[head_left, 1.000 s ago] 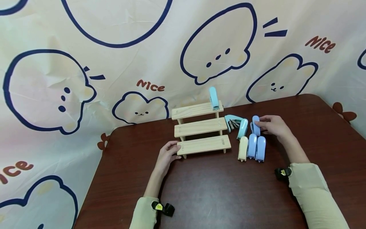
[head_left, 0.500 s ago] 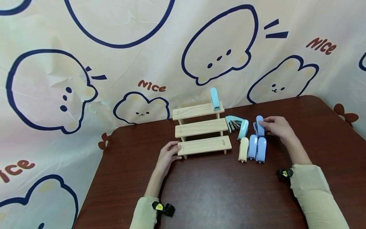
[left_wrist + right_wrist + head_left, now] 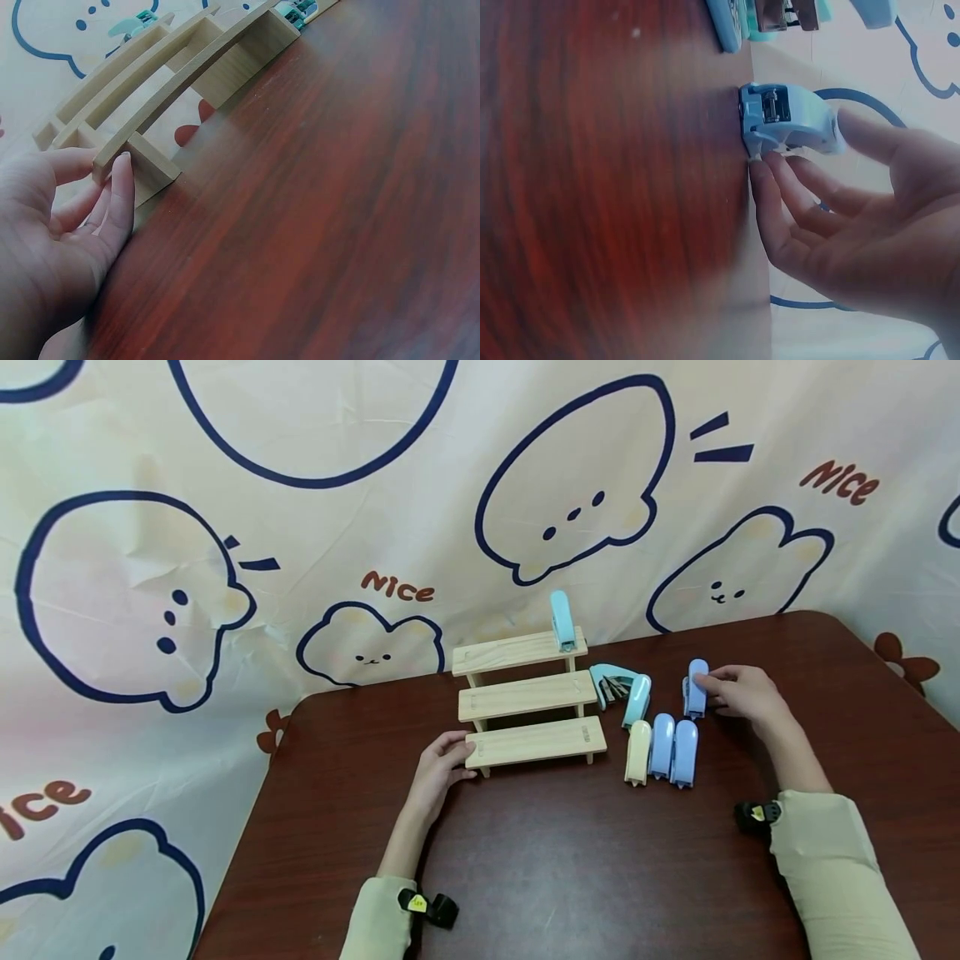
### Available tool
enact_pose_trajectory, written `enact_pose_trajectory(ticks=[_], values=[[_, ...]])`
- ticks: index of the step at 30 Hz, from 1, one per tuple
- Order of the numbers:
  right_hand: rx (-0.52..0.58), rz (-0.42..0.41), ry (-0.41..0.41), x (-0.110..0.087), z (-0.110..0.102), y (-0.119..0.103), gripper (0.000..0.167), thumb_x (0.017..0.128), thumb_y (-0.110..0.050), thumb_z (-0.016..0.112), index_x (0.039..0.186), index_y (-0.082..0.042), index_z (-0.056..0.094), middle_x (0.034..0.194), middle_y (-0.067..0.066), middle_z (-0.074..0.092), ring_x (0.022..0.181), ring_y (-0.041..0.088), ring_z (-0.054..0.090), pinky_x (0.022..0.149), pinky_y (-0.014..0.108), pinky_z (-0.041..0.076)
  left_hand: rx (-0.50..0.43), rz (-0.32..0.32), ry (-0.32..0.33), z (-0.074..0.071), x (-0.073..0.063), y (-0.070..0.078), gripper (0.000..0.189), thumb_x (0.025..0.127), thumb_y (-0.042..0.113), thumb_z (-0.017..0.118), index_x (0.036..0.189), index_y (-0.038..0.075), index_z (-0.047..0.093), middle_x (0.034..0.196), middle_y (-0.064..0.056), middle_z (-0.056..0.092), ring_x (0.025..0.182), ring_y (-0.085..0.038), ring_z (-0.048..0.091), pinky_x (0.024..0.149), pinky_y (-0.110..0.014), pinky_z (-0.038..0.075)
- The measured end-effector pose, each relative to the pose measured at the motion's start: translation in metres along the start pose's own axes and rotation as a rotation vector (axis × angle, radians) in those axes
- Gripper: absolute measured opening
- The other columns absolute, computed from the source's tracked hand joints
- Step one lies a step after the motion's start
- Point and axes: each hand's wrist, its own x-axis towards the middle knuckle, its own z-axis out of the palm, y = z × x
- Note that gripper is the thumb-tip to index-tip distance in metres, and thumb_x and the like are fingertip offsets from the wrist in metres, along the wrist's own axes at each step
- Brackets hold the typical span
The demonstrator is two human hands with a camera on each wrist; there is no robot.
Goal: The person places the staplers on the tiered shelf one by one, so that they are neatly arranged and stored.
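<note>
My left hand pinches the left end of the lowest step of a three-step wooden rack; the left wrist view shows the thumb and fingers around that end of the rack. At the right, my right hand holds a blue stapler between thumb and fingers. Seen from the right wrist, this stapler stands at the table surface, thumb on its top side. A light-blue stapler stands on the right end of the top step.
Beside the rack lies a turquoise stapler, spread wide with its metal insides showing. In front of it a cream stapler and two blue staplers stand in a row on the dark wooden table. A printed cloth hangs behind.
My right hand has moved to the right with the blue stapler, away from the turquoise one; the stapler now stands straighter. My left hand has stayed on the rack.
</note>
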Motion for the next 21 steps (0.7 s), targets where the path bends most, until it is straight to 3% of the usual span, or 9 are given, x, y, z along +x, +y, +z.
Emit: enact_pose_trajectory(ticks=[7, 14, 21], values=[[-0.043, -0.018, -0.043, 0.0014, -0.003, 0.0001, 0.075, 0.105, -0.04, 0.06, 0.145, 0.019, 0.037, 0.134, 0.038, 0.05, 0.109, 0.037, 0.062, 0.091, 0.042, 0.061, 0.005, 0.004, -0.001, 0.0002, -0.0011, -0.0001, 0.036, 0.101, 0.014, 0.068, 0.131, -0.003, 0.06, 0.11, -0.008, 0.069, 0.091, -0.018, 0.066, 0.069, -0.027, 0.06], [-0.058, -0.024, -0.046, 0.0021, -0.0041, 0.0014, 0.074, 0.105, -0.039, 0.061, 0.144, 0.019, 0.038, 0.129, 0.036, 0.053, 0.097, 0.024, 0.064, 0.084, 0.035, 0.063, 0.012, 0.013, -0.002, -0.0002, -0.0009, -0.0008, 0.037, 0.1, 0.014, 0.068, 0.131, -0.004, 0.06, 0.109, -0.008, 0.069, 0.091, -0.017, 0.066, 0.069, -0.026, 0.06], [-0.05, -0.013, -0.046, 0.0017, -0.0044, 0.0012, 0.071, 0.107, -0.037, 0.058, 0.144, 0.02, 0.038, 0.127, 0.035, 0.053, 0.104, 0.031, 0.06, 0.086, 0.037, 0.063, 0.001, 0.002, 0.006, 0.0, -0.0005, -0.0009, 0.037, 0.1, 0.013, 0.068, 0.131, -0.005, 0.06, 0.107, -0.008, 0.069, 0.09, -0.017, 0.066, 0.069, -0.025, 0.059]])
